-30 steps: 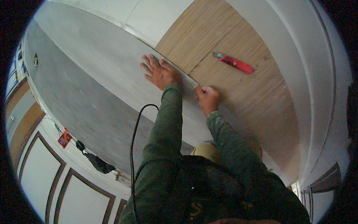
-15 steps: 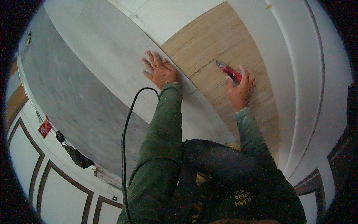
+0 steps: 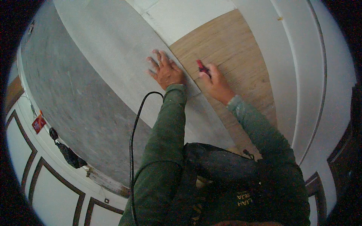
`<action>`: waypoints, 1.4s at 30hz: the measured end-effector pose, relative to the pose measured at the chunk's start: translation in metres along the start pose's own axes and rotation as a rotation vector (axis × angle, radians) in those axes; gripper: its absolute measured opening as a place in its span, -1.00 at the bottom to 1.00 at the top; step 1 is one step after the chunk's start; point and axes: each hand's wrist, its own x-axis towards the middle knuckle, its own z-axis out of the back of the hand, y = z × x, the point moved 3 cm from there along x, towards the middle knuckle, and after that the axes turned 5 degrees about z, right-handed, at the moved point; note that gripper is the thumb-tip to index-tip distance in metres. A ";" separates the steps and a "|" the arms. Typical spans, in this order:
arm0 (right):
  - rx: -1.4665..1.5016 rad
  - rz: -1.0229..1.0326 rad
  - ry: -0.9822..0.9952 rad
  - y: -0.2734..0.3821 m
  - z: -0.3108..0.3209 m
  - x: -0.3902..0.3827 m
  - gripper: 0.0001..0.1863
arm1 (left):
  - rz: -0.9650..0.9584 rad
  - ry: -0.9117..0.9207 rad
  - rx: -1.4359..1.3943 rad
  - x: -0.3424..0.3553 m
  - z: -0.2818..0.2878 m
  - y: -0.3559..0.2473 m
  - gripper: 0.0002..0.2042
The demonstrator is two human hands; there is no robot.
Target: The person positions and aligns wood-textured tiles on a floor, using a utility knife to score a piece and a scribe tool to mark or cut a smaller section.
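Note:
My left hand [image 3: 167, 73] lies palm down with fingers spread on a light grey panel [image 3: 100, 41], beside its edge against the wood-look panel [image 3: 247, 49]. My right hand [image 3: 217, 83] grips a red utility knife [image 3: 200, 64] over the wood-look panel, close to that edge and just right of my left hand. The knife's front is blurred, and my fingers cover part of it.
A black cable [image 3: 135, 124] loops beside my left forearm. A darker grey strip [image 3: 71, 94] runs along the left, then white panelling [image 3: 56, 192] with a black bundle [image 3: 71, 154] and a red item [image 3: 37, 124]. White tiles [image 3: 192, 15] lie above; curved white edging [image 3: 301, 83] borders the right.
My right hand went from the panel seam to the knife lying on the wood-look panel, took hold of it and brought it leftward toward the seam. My left hand stays spread on the grey panel.

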 end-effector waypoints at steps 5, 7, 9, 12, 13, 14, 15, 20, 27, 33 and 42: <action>0.035 -0.109 0.082 0.021 -0.034 0.044 -0.57 | -0.001 -0.001 -0.027 0.000 0.001 0.000 -0.50; 0.031 -0.217 0.202 0.021 -0.041 0.053 -0.54 | 0.025 0.047 -0.051 0.001 0.002 0.000 -0.51; 0.028 -0.216 0.214 0.017 -0.045 0.061 -0.54 | 0.012 0.026 -0.044 0.002 0.001 -0.002 -0.51; -0.003 -0.197 0.215 0.023 -0.054 0.066 -0.53 | 0.005 0.013 -0.030 0.003 -0.001 0.002 -0.51; -0.035 -0.175 0.199 0.027 -0.057 0.067 -0.52 | 0.007 0.019 -0.030 0.003 -0.002 0.005 -0.50; -0.041 -0.176 0.201 0.028 -0.059 0.067 -0.52 | 0.010 0.021 -0.034 0.003 -0.002 0.004 -0.50; -0.057 -0.102 0.158 0.031 -0.058 0.067 -0.51 | 0.007 0.028 -0.043 0.002 -0.002 0.003 -0.49; -0.045 -0.184 0.118 0.026 -0.061 0.072 -0.55 | -0.012 0.013 -0.083 0.000 -0.003 0.001 -0.46; -0.069 -0.165 0.158 0.030 -0.061 0.073 -0.52 | 0.000 0.032 -0.083 0.001 -0.005 0.006 -0.45; -0.111 -0.100 0.162 0.027 -0.059 0.076 -0.55 | 0.005 0.050 -0.128 0.001 -0.001 -0.003 -0.45; -0.097 -0.115 0.179 0.035 -0.062 0.075 -0.57 | 0.015 0.053 -0.085 0.000 -0.001 0.002 -0.46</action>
